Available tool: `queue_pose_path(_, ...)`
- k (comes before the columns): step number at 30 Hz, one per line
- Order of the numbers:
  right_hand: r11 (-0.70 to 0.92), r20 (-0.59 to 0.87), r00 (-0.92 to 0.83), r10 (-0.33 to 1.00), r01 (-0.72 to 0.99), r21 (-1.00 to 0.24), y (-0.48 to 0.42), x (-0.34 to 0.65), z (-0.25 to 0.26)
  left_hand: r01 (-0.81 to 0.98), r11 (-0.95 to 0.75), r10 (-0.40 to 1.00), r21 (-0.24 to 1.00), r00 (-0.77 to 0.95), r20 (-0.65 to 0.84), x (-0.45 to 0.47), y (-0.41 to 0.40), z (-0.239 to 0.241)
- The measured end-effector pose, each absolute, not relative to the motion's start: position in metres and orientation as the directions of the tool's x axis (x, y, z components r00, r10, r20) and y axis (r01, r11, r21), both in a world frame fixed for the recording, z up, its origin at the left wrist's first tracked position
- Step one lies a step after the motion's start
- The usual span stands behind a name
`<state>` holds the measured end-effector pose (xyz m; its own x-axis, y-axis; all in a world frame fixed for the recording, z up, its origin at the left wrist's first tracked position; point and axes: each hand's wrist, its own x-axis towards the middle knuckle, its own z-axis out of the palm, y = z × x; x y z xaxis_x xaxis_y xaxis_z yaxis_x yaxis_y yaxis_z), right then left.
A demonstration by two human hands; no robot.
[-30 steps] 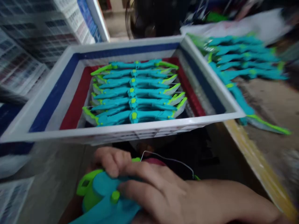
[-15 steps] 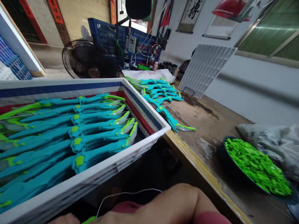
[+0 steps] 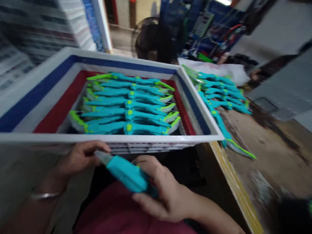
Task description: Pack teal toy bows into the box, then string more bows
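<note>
Over my lap, my right hand (image 3: pixel 168 191) is wrapped round the body of a turquoise toy bow (image 3: pixel 126 172), held at a slant. The grey tip of this bow points up and left to my left hand (image 3: pixel 86 154), whose fingers are closed at it; blur hides the exact grip. Just beyond both hands, a white plastic crate (image 3: pixel 156 139) with a blue, white and red striped lining holds several finished-looking toy bows (image 3: pixel 129 113), turquoise with lime-green and grey ends, laid in a stack.
On the wooden table (image 3: pixel 265 143) to the right lie more toy bows (image 3: pixel 224 87), one reaching toward the table's edge. White sheeting (image 3: pixel 229 71) lies behind them. A dark fan (image 3: pixel 153 40) stands past the crate. Striped bags or sheets (image 3: pixel 46 29) are at the far left.
The view has swung left and down. Both hands have come into full view with the toy bow between them, and the bowl of green pieces has nearly left the picture.
</note>
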<state>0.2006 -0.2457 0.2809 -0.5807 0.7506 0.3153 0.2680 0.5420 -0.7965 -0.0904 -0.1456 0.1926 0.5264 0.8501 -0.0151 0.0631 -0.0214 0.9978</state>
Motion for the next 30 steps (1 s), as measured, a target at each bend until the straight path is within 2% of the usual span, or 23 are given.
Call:
queue_pose_path(5,0.460,0.252,-0.619,0.744,0.201,-0.865,-0.246,0.201,0.269,0.164,-0.134,0.788,0.977,0.616,0.005,-0.118,-0.147,0.225)
queue_pose_path(9,0.418,0.211,-0.656,0.725,0.175,-0.891,-0.245,0.189,0.260,0.317,-0.330,0.773,0.889,0.631,0.062,-0.138,-0.143,0.271)
queue_pose_path(12,0.351,0.162,-0.656,0.737,0.168,-0.921,-0.241,0.184,0.257,0.399,-0.380,0.695,0.834,0.718,-0.027,-0.145,-0.138,0.298)
queue_pose_path(14,0.227,0.089,-0.644,0.760,0.135,-0.964,-0.238,0.188,0.253,0.407,-0.392,0.622,0.825,0.778,-0.088,-0.144,-0.134,0.306)
queue_pose_path(16,0.021,-0.008,-0.654,0.757,0.036,-0.999,-0.233,0.199,0.246,0.371,-0.409,0.565,0.834,0.821,-0.088,-0.140,-0.131,0.309)
queue_pose_path(18,-0.213,-0.139,-0.683,0.717,-0.024,-0.977,-0.230,0.215,0.232,0.340,-0.421,0.548,0.841,0.834,-0.063,-0.135,-0.129,0.307)
queue_pose_path(19,-0.307,-0.221,-0.692,0.687,-0.001,-0.952,-0.230,0.225,0.224,0.334,-0.423,0.553,0.842,0.831,-0.051,-0.134,-0.128,0.306)
queue_pose_path(21,-0.417,-0.410,-0.651,0.639,0.155,-0.896,-0.237,0.246,0.210,0.333,-0.411,0.574,0.849,0.818,-0.043,-0.130,-0.126,0.305)
queue_pose_path(23,-0.467,-0.588,-0.556,0.588,0.360,-0.808,-0.251,0.266,0.206,0.345,-0.389,0.599,0.854,0.799,-0.050,-0.126,-0.123,0.307)
queue_pose_path(25,-0.476,-0.694,-0.476,0.540,0.508,-0.718,-0.267,0.284,0.216,0.364,-0.385,0.626,0.848,0.778,-0.050,-0.122,-0.117,0.312)
queue_pose_path(27,-0.421,-0.710,-0.430,0.557,0.590,-0.689,-0.277,0.296,0.238,0.380,-0.390,0.656,0.838,0.754,-0.036,-0.118,-0.108,0.319)
queue_pose_path(30,-0.299,-0.621,-0.373,0.689,0.634,-0.713,-0.265,0.299,0.274,0.359,-0.384,0.680,0.851,0.733,-0.002,-0.114,-0.088,0.334)
